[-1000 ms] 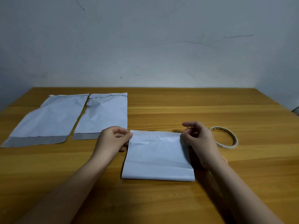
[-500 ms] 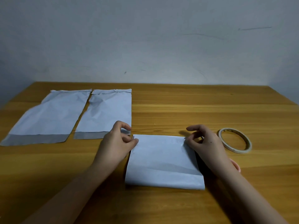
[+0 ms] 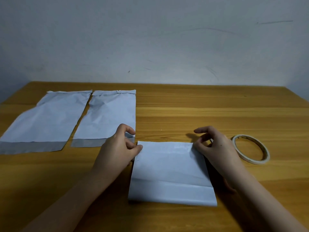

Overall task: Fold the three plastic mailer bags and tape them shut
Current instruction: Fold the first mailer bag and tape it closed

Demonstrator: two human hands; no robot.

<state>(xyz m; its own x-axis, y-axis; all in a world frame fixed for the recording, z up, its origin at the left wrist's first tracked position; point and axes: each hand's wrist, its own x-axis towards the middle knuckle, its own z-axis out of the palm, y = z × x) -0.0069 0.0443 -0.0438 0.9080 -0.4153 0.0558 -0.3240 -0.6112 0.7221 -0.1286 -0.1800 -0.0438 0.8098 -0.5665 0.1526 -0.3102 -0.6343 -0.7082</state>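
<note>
Beneath both hands, a wooden table (image 3: pixel 200 114) is seen. Two flat mailer bags (image 3: pixel 46 121) (image 3: pixel 108 118) are laid unfolded beyond the left hand (image 3: pixel 117 148). Between the hands, the folded mailer bag (image 3: pixel 170 171) is pinched at its far corners, the right hand (image 3: pixel 215 148) gripping likewise. Just right of that grip, a tape roll (image 3: pixel 250 149) is laid flat.

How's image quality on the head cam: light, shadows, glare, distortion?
Head view: dim, bluish light; soft shadows beside the right hand and under the folded mailer; no glare on the tape roll; wide-angle bowing skews the flat mailers at the left edge; focus acceptable throughout.
</note>
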